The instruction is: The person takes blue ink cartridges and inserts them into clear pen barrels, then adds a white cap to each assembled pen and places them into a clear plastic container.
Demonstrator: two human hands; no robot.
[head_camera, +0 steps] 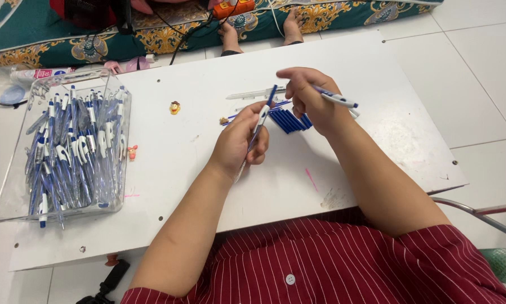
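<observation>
Head view: two hands assembling a pen over a white surface.

A pen barrel [258, 126], its long axis running from near-left up to far-right, sits clamped in the left hand [239, 143]; the right hand [309, 98] pinches a blue-and-white pen [336, 99] pointing right. Blue refills [289, 120] lie just beyond the hands. A clear tray of pens [67, 146] stands at the left of the surface [208, 169], on pale floor tiles [484, 67].

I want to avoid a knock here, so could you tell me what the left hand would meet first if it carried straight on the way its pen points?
Probably the right hand: the left hand aims its white-and-blue pen up toward it, though depth is unclear.
</observation>
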